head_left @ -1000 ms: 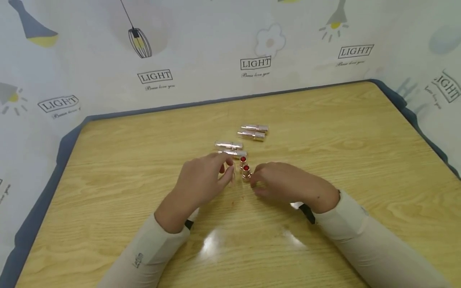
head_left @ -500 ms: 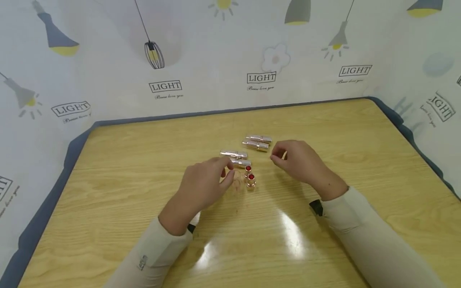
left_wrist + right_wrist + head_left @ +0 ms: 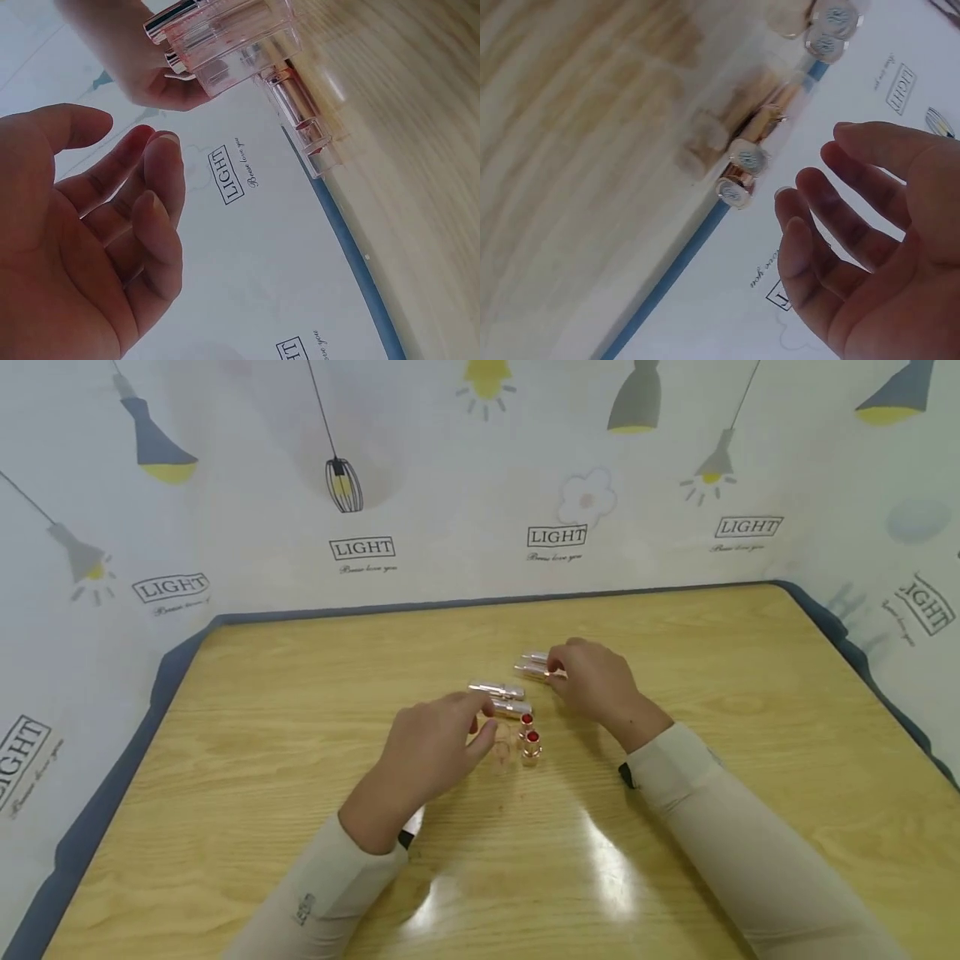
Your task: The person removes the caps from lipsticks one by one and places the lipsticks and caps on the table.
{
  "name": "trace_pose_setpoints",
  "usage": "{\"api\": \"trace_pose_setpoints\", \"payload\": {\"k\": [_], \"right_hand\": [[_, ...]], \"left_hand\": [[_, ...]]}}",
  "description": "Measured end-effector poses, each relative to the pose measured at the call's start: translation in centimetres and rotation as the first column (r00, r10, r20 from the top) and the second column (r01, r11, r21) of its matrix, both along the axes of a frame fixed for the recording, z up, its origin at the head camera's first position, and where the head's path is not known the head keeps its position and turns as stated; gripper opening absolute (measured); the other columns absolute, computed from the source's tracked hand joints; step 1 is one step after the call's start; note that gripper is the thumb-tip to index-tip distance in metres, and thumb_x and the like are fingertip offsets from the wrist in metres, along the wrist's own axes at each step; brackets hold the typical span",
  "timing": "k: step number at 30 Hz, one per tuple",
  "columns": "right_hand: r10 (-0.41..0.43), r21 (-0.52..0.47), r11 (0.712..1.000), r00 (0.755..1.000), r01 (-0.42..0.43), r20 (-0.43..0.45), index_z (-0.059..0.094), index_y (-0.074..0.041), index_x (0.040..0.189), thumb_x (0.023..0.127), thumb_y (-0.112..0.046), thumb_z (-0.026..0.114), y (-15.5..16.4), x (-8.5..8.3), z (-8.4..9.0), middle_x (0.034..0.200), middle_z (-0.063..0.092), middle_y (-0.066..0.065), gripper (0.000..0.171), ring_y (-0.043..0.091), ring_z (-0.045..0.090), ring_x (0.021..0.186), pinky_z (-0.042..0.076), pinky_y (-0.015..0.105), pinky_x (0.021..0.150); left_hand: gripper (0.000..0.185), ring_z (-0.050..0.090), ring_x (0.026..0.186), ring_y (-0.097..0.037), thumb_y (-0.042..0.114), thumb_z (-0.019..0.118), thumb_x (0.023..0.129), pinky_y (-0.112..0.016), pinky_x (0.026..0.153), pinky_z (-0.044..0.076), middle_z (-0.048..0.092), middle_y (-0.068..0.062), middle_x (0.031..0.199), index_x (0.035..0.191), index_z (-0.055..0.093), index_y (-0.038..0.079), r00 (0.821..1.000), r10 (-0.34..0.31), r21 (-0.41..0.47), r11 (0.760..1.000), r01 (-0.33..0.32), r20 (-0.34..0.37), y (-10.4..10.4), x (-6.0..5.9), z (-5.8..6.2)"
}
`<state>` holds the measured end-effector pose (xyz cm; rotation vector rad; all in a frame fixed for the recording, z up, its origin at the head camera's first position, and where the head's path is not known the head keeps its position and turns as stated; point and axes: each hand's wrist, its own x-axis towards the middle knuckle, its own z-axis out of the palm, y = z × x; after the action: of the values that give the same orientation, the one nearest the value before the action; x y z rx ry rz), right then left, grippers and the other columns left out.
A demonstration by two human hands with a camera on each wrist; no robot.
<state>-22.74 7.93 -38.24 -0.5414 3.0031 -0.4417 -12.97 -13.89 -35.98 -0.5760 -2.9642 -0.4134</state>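
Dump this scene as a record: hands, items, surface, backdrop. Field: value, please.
left hand: holds nothing; beside the clear caps
right hand: holds nothing; by the far tubes, not touching in the right wrist view
upright items: two lipsticks, red tops up
lying items: two pairs of tubes, the far tubes and the near tubes
surface: wood-grain table
backdrop: white sheet printed with lamps and "LIGHT"
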Motion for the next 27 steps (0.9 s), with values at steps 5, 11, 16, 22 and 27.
{"api": "trace_pose_setpoints", "payload": {"k": [5,11,16,22,27], "right_hand": [[-0.002,0.061,0.998,1.0,0.002,0.005,0.072,-0.008,0.105,0.097,-0.021,0.066,0.1,-0.7,-0.2,0.1,0.066,0.009,0.017,0.024,0.063,0.084,0.052,0.039,0.07],[0.003,0.064,0.998,0.998,-0.007,0.058,0.072,-0.009,0.101,0.097,-0.021,0.063,0.2,-1.5,-0.7,0.094,0.066,0.006,0.015,0.02,0.058,0.08,0.047,0.034,0.065],[-0.005,0.07,0.998,0.997,-0.001,0.073,0.07,-0.009,0.104,0.097,-0.019,0.063,0.3,-1.7,-1.0,0.093,0.066,0.006,0.014,0.021,0.059,0.08,0.048,0.034,0.065],[0.003,0.101,0.995,0.997,-0.01,0.072,0.066,-0.007,0.104,0.096,-0.019,0.064,0.3,-1.4,-1.1,0.093,0.068,0.008,0.014,0.021,0.062,0.08,0.052,0.037,0.067],[0.018,0.132,0.991,0.997,-0.027,0.069,0.069,-0.007,0.098,0.094,-0.015,0.064,0.2,-1.2,-1.0,0.09,0.069,0.008,0.01,0.02,0.058,0.074,0.049,0.036,0.062]], "left_hand": [[0.017,0.047,0.051,-0.007,0.034,0.058,0.1,-0.025,0.043,0.035,0.068,0.004,0.082,0.107,0.067,0.021,1.0,-0.002,-0.009,1.0,0.002,0.011,0.0,-0.1,0.1],[0.017,0.048,0.052,-0.007,0.034,0.058,0.1,-0.025,0.043,0.035,0.067,0.005,0.083,0.108,0.067,0.021,0.999,0.011,-0.013,1.0,-0.011,0.03,0.0,-0.2,0.2],[0.017,0.048,0.053,-0.005,0.034,0.059,0.099,-0.024,0.043,0.035,0.067,0.006,0.082,0.108,0.067,0.022,1.0,0.004,-0.018,1.0,-0.004,0.002,0.0,-0.2,0.1],[0.017,0.048,0.054,-0.006,0.035,0.059,0.099,-0.025,0.044,0.036,0.066,0.006,0.082,0.108,0.068,0.022,1.0,0.007,-0.019,1.0,-0.006,0.018,0.1,-0.1,0.1],[0.018,0.047,0.052,-0.006,0.035,0.059,0.1,-0.025,0.044,0.035,0.066,0.005,0.082,0.108,0.067,0.021,1.0,0.007,-0.018,1.0,-0.007,0.015,0.0,-0.1,-0.1]]}}
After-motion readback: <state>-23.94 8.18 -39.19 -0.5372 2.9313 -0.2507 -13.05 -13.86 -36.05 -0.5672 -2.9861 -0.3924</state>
